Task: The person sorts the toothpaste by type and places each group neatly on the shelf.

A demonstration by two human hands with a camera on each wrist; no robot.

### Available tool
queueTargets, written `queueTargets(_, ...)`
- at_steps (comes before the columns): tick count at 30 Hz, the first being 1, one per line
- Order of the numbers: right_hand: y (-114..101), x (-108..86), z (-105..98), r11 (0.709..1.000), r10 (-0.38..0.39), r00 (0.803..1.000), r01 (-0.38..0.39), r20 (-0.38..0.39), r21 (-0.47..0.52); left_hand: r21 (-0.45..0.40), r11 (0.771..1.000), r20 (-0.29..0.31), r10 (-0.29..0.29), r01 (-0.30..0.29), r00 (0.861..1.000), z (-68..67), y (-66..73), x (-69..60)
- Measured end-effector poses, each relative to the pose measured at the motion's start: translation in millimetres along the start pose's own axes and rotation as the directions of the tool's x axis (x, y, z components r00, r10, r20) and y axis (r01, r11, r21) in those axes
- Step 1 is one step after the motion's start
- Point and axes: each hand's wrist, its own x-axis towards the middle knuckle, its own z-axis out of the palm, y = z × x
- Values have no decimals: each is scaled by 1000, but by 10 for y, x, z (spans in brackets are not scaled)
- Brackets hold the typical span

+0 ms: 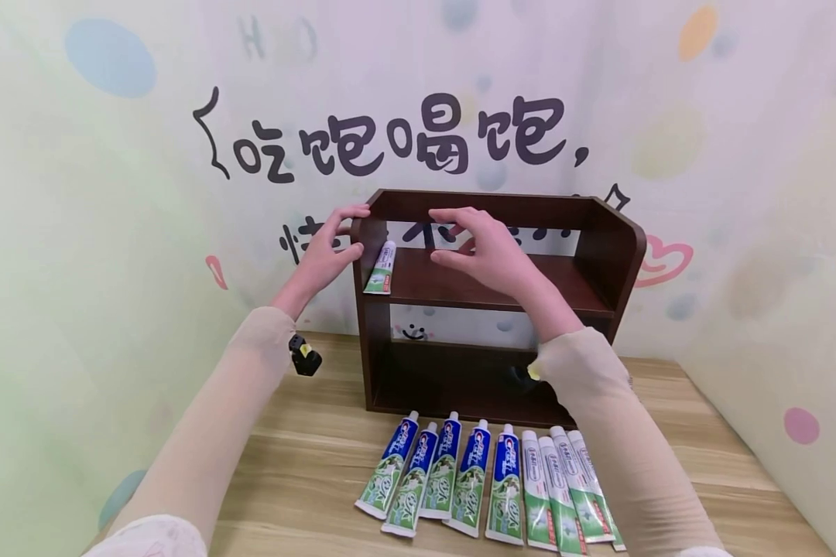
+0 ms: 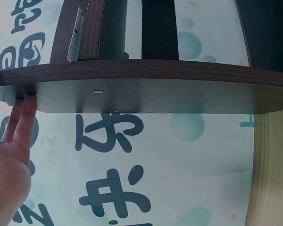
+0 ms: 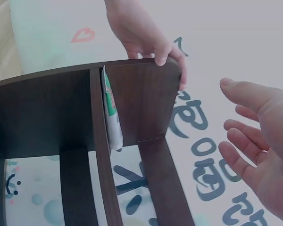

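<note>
Head view: left hand [image 1: 327,251] is gripping the brown shelf [image 1: 620,271] by its left side panel, thumb at the near edge, fingers at the top. Right hand [image 1: 491,251] is hovering before the upper level, thumb and fingers spread, holding nothing. A single tube [image 1: 382,271] is lying on that level at the left end, cap pointing far. Near side, blue-and-green tubes [image 1: 507,480] are lying on the table [image 1: 299,433], white-and-green tubes [image 1: 539,487] to their right.

Left wrist view: left fingers are touching the panel's outer face.

Right wrist view: right fingers are curving loosely, apart from the shelf; single tube is resting beside the left panel.
</note>
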Motion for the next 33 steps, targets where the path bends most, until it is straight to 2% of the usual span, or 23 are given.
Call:
queueTargets(9,-31,-282,-135,997,-67,994,63,-84,-49,5,1000,0,28,-28,1000,-20,10,-9)
queueTargets(17,35,-567,-197,990,-125,977,110,-173,-91,14,1000,1,24,-24,1000,-9,12,3)
queueTargets(25,220,-913,-132,984,-159,955,133,-252,-118,13,1000,-12,19,-19,1000,-2,10,0)
queueTargets(33,436,-1253,13,987,-154,939,134,-308,-87,-8,1000,-7,16,-16,1000,0,15,3)
